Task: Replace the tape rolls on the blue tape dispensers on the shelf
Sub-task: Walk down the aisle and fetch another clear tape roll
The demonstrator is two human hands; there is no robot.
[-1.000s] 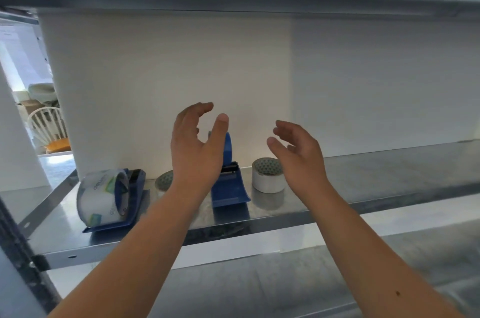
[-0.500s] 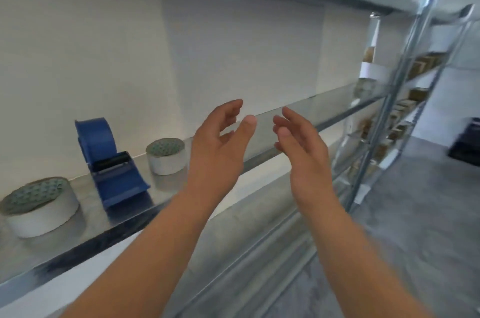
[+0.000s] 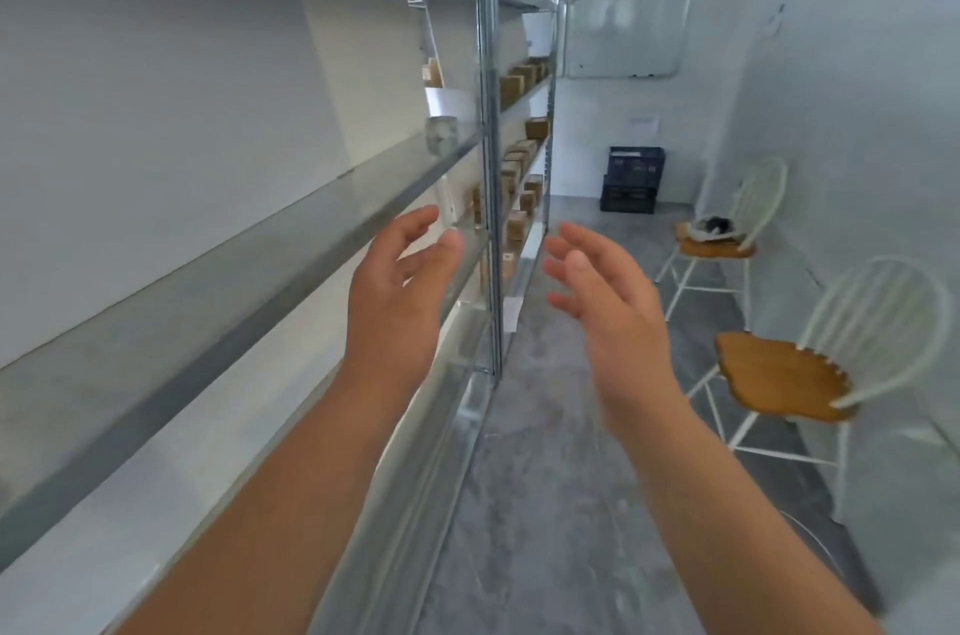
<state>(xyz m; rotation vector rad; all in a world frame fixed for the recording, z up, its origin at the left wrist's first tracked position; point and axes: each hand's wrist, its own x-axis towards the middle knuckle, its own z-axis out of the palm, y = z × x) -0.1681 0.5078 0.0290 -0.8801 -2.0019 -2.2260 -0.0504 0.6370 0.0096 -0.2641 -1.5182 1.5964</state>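
Both my hands are raised in front of me with nothing in them. My left hand hangs beside the front edge of the metal shelf, fingers spread. My right hand is a short way to its right, over the aisle floor, fingers apart. No blue tape dispenser and no tape roll near me shows in this view. A small pale roll-like object stands far down the shelf, too blurred to identify.
A steel upright post stands just beyond my hands. Behind it, shelves hold several small cardboard boxes. Two white chairs with wooden seats line the right wall. A dark crate sits at the far end of the aisle.
The view has swung right, away from the blue dispensers and tape rolls, which have left the frame. Both hands stayed raised and empty, now facing down the aisle.
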